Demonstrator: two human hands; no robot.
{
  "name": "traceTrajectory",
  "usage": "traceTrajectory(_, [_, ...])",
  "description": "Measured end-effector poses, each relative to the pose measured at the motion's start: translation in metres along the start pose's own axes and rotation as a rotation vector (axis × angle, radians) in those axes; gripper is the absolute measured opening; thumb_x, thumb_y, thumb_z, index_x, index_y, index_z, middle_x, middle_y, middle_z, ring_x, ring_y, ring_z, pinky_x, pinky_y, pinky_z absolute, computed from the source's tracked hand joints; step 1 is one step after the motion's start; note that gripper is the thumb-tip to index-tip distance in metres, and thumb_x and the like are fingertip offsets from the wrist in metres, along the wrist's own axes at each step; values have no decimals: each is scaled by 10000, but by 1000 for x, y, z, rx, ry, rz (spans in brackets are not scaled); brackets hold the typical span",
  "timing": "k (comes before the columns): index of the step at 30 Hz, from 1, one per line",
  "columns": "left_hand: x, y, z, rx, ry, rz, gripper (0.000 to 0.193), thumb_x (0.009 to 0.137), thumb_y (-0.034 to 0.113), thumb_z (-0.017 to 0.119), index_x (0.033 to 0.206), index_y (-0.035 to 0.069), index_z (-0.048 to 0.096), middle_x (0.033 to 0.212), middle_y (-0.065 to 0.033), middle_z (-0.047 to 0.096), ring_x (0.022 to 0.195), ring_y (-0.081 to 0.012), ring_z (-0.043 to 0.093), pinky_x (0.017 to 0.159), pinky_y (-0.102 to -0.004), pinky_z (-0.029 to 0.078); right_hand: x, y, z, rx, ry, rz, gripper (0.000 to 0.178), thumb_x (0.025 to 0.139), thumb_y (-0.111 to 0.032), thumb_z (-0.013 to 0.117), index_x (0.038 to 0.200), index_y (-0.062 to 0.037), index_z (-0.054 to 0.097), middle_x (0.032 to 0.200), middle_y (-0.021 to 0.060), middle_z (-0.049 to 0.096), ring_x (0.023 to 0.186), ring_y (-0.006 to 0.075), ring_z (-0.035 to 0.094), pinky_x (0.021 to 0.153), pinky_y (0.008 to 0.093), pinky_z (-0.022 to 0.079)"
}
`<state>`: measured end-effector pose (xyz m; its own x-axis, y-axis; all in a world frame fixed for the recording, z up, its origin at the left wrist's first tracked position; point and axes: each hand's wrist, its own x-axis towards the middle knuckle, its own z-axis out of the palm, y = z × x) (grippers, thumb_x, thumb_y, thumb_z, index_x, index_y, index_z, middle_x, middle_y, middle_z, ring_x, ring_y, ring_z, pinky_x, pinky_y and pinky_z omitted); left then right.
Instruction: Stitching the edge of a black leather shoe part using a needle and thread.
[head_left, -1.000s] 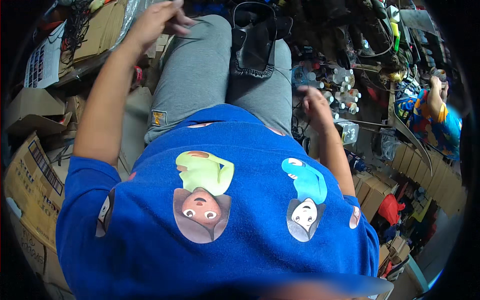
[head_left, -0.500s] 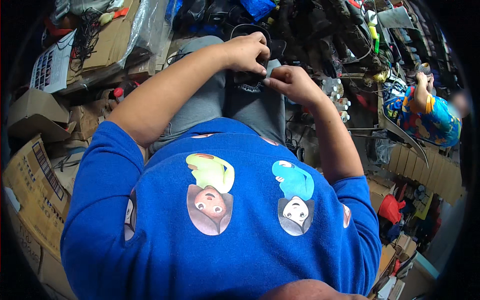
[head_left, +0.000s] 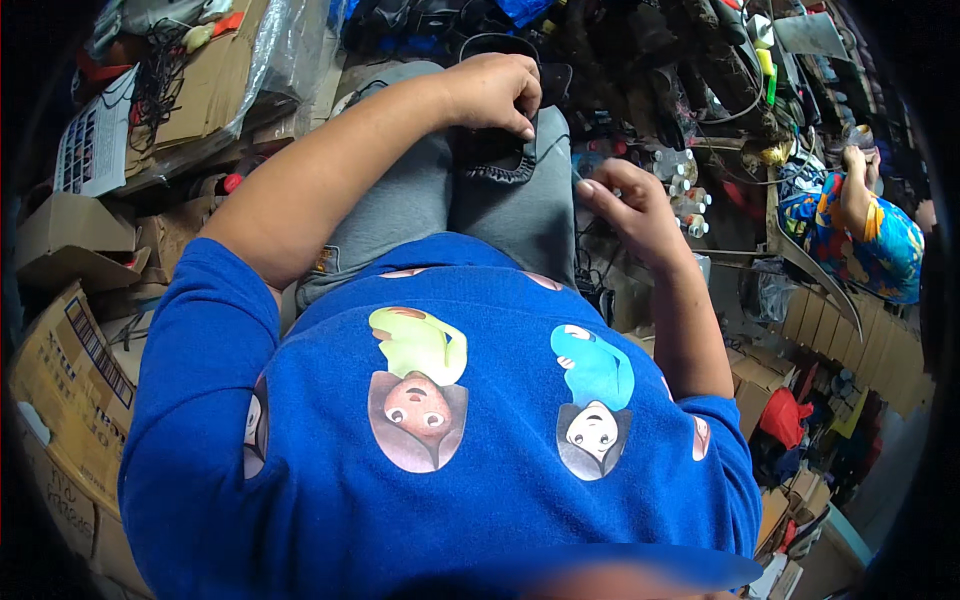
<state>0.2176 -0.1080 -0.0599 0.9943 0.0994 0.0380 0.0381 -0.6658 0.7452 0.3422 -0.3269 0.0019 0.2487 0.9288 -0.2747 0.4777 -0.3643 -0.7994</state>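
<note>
A black shoe-like piece [head_left: 495,170] lies across my lap on the grey trousers, and pale stitches run along its curved near edge. My left hand [head_left: 495,95] grips it from above, thumb and fingers closed on its upper part. Past the knuckles rises a dark loop-shaped rim [head_left: 500,42], partly covered by the hand. My right hand [head_left: 632,205] is raised to the right of the lap, apart from the piece. Its thumb and forefinger pinch together, and what is between them is too small to make out. A thin dark line curves over the right thigh near the piece.
Several clear bottles [head_left: 688,200] stand beyond my right hand. At the far right another person in a bright patterned shirt [head_left: 880,240] holds something dark. Cardboard boxes [head_left: 75,245] and plastic-wrapped board [head_left: 255,70] crowd the left. A curved metal bar [head_left: 825,275] juts out at right.
My right hand has drawn away from the black piece, toward the right and nearer me. The left hand keeps its grip, and more of the stitched edge now shows.
</note>
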Motion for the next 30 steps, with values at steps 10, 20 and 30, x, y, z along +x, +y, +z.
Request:
traceTrajectory(10, [7, -5, -4, -196, -200, -72, 161, 759, 139, 714, 895, 52, 708, 883, -70, 596, 892, -212, 576, 810, -321, 463, 26, 3, 6, -359, -13, -144, 277, 766, -34, 633, 1025, -110, 697, 780, 100, 532, 678, 234, 574, 635, 329, 472])
traceTrajectory(20, [9, -7, -2, -196, -202, -76, 156, 758, 119, 711, 898, 51, 719, 869, -81, 606, 872, -216, 592, 795, -320, 476, 32, -11, 8, -596, 8, -232, 257, 745, -62, 632, 982, -117, 714, 808, 130, 593, 753, 298, 619, 683, 367, 505])
traceTrajectory(30, [12, -3, -3, -180, -219, -79, 160, 744, 114, 716, 894, 55, 720, 896, -72, 576, 891, -220, 580, 820, -317, 465, 45, 2, 6, -472, -59, -248, 294, 744, -22, 637, 1005, -132, 715, 812, 95, 573, 719, 242, 604, 691, 334, 505])
